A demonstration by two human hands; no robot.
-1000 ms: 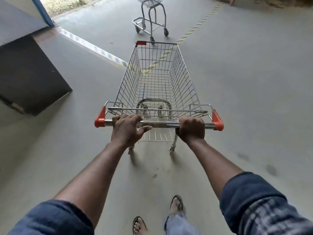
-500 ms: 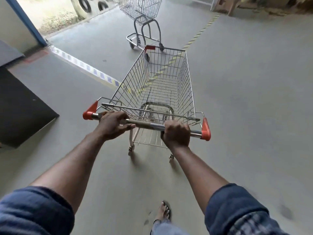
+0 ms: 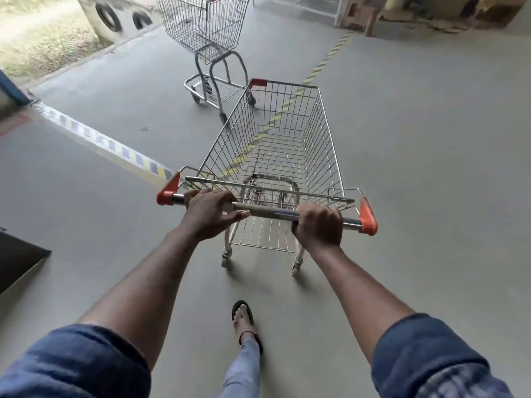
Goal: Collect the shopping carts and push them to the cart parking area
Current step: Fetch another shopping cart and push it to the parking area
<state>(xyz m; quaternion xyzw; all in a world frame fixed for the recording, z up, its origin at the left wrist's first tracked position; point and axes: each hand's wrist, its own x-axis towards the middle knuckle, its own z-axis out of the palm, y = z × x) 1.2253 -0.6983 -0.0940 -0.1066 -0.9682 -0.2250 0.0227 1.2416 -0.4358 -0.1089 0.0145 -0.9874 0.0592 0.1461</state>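
An empty wire shopping cart (image 3: pixel 324 139) with orange handle ends stands on the grey floor right in front of me. My left hand (image 3: pixel 208 215) grips its metal handle bar (image 3: pixel 270 213) near the left end, thumb stretched along the bar. My right hand (image 3: pixel 319 225) grips the same bar near the right end, fingers curled tight over it. A second wire cart (image 3: pixel 201 27) stands ahead and to the left, close to the front left corner of my cart; its top is cut off by the frame.
A yellow dashed floor line (image 3: pixel 330 56) runs ahead under the cart, and a striped blue-yellow strip (image 3: pixel 100 142) crosses at left. A dark slab (image 3: pixel 17 259) lies at the left edge. Cardboard and pallets (image 3: pixel 416 15) sit far right. My sandalled foot (image 3: pixel 244 317) steps below the cart.
I have pushed the cart forward and swung it a little right. The second cart is now much nearer, beside my cart's front left corner. Both hands keep their grip.
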